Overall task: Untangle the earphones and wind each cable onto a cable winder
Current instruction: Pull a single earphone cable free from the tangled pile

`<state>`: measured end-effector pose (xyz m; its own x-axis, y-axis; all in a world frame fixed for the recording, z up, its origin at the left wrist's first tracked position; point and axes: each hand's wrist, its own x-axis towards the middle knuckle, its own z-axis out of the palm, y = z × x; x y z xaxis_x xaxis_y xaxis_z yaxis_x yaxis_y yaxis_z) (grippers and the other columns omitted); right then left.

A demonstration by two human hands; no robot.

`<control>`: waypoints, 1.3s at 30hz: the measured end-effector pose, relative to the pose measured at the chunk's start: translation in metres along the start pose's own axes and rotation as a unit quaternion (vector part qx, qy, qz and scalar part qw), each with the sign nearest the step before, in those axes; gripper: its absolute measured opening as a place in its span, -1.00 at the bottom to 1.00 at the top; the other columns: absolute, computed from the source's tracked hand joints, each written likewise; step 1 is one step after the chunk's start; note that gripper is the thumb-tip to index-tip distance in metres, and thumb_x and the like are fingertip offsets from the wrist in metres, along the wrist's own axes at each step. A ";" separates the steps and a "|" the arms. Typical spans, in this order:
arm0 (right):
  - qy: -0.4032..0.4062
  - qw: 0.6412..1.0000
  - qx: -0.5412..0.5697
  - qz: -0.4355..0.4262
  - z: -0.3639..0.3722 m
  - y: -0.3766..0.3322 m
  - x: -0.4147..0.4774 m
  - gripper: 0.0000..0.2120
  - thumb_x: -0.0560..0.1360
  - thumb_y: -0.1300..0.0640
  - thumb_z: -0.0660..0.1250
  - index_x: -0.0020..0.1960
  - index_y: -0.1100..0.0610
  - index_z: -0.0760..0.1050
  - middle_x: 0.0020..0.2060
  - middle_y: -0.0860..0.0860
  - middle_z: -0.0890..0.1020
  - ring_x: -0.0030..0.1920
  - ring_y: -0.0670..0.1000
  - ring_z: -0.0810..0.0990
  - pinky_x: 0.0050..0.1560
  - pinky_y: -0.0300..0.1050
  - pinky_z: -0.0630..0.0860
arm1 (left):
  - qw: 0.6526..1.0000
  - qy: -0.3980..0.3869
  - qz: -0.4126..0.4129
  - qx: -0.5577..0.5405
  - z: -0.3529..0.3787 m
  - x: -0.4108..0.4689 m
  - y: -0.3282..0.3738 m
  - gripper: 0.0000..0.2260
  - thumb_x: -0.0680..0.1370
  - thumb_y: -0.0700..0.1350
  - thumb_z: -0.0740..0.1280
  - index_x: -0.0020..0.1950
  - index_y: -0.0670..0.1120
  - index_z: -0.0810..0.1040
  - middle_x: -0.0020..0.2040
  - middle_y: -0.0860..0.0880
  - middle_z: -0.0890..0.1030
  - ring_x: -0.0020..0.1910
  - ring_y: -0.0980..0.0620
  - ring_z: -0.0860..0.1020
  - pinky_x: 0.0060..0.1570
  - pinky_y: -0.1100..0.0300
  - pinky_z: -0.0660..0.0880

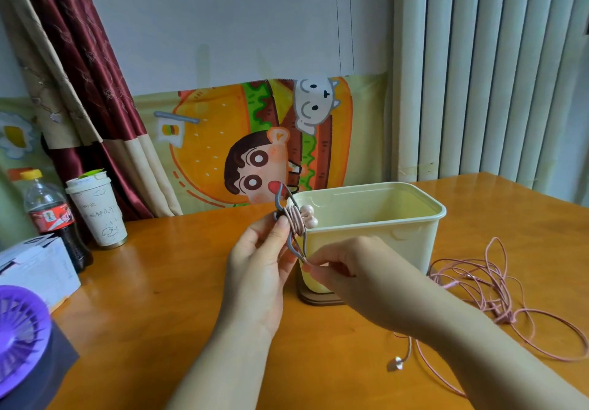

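Where the right forearm crosses the table (159, 298), a small cable end piece (398, 363) lies just beside it, nearest the person. Outboard of the right hand (347, 269), the pink cable (497, 285) lies in slack, overlapping loops, well apart from the left hand (258, 266). The right hand pinches the cable between thumb and fingertips just below the cable winder (288, 228). The run from that pinch to the slack loops is hidden under the hand. The left hand grips the grey winder, thumb pressed on the wound turns. The winder's long axis stands nearly upright. Several turns cross it, and two earbuds (309, 215) protrude on the side toward the right hand. On this evidence, the next turn must be fed from the right, so the right hand leads. Beyond both hands stands an open cream container (382, 218).
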<state>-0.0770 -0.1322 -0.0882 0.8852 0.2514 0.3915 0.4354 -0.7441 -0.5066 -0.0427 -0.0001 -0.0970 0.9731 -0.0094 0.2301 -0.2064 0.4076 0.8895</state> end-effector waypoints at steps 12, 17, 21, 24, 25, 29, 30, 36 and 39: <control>0.144 0.989 0.022 0.009 -0.051 0.001 -0.007 -0.89 0.41 -0.06 0.34 -0.23 -0.06 0.60 -0.39 -0.19 0.58 -0.27 -0.24 0.53 -0.33 -0.36 0.43 | 0.912 -0.145 0.166 0.346 0.000 -0.007 -0.005 -0.86 0.57 -0.02 0.29 0.10 0.18 0.50 0.03 0.09 0.65 0.06 0.11 0.60 -0.06 0.37 0.49; 0.196 0.979 0.048 0.025 -0.061 0.008 -0.008 -0.72 0.24 -0.21 0.38 -0.25 -0.01 0.57 -0.35 -0.09 0.59 -0.31 -0.13 0.55 -0.38 -0.19 0.55 | 0.939 -0.232 0.069 0.242 -0.004 -0.005 0.002 -0.72 0.48 0.01 0.29 0.15 -0.02 0.53 0.01 0.02 0.70 0.06 -0.04 0.65 0.09 0.10 0.57; 0.216 0.972 0.091 0.027 -0.063 0.013 -0.006 -0.73 0.27 -0.22 0.36 -0.27 -0.02 0.56 -0.39 -0.06 0.59 -0.36 -0.10 0.52 -0.40 -0.27 0.43 | 0.961 -0.248 -0.004 0.119 -0.007 -0.003 0.008 -0.69 0.47 -0.11 0.33 0.20 -0.12 0.53 0.12 -0.20 0.65 0.09 -0.17 0.62 -0.04 0.14 0.58; 0.197 0.966 0.163 0.027 -0.058 0.014 -0.003 -0.70 0.28 -0.22 0.31 -0.20 -0.01 0.56 -0.23 -0.05 0.68 -0.22 -0.12 0.63 -0.20 -0.16 0.60 | 0.962 -0.259 -0.029 0.081 -0.007 -0.003 0.008 -0.76 0.53 -0.18 0.36 0.20 -0.14 0.53 0.15 -0.29 0.61 0.05 -0.16 0.61 -0.09 0.19 0.56; 0.183 0.961 0.207 0.022 -0.056 0.013 -0.002 -0.71 0.29 -0.17 0.32 -0.18 0.04 0.55 -0.17 -0.06 0.69 -0.13 -0.11 0.66 -0.12 -0.13 0.63 | 0.963 -0.258 -0.031 0.070 -0.008 -0.003 0.008 -0.75 0.49 -0.19 0.34 0.18 -0.13 0.55 0.14 -0.31 0.60 0.03 -0.15 0.60 -0.09 0.20 0.56; 0.136 0.942 0.307 0.001 -0.051 0.008 -0.001 -0.75 0.35 -0.04 0.31 -0.14 0.15 0.47 -0.15 0.03 0.71 -0.11 -0.02 0.69 -0.08 -0.09 0.64 | 0.964 -0.260 -0.044 0.020 -0.014 0.000 0.013 -0.75 0.37 -0.25 0.38 -0.02 -0.02 0.70 -0.02 -0.18 0.66 -0.13 0.02 0.63 -0.17 0.25 0.58; 0.135 0.938 0.321 -0.002 -0.050 0.007 -0.001 -0.76 0.36 -0.02 0.31 -0.14 0.15 0.46 -0.17 0.03 0.71 -0.13 0.00 0.70 -0.10 -0.10 0.64 | 0.961 -0.270 -0.050 0.010 -0.015 0.001 0.015 -0.74 0.34 -0.23 0.42 -0.02 -0.01 0.70 -0.03 -0.15 0.66 -0.12 0.02 0.64 -0.16 0.25 0.58; 0.153 0.932 0.328 0.003 -0.047 0.005 -0.002 -0.76 0.39 -0.02 0.28 -0.11 0.16 0.43 -0.16 0.00 0.70 -0.16 0.01 0.70 -0.10 -0.06 0.65 | 0.969 -0.242 -0.044 0.034 -0.016 0.000 0.019 -0.72 0.39 -0.23 0.38 0.05 0.00 0.70 -0.02 -0.08 0.68 -0.08 0.07 0.63 -0.14 0.28 0.57; 0.161 0.940 0.301 -0.017 -0.047 0.002 -0.003 -0.71 0.40 -0.05 0.26 -0.09 0.18 0.42 -0.12 -0.02 0.71 -0.08 -0.03 0.69 -0.07 -0.08 0.64 | 0.966 -0.250 -0.037 0.058 -0.017 0.000 0.023 -0.78 0.44 -0.24 0.43 0.03 -0.02 0.71 -0.07 -0.06 0.69 -0.12 0.11 0.64 -0.15 0.31 0.56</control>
<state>-0.0862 -0.1635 -0.0544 0.8160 -0.0040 0.5781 0.5617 -0.2307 -0.7945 -0.0458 0.0248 -0.0834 0.8210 -0.4854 0.3007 -0.1775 0.2836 0.9424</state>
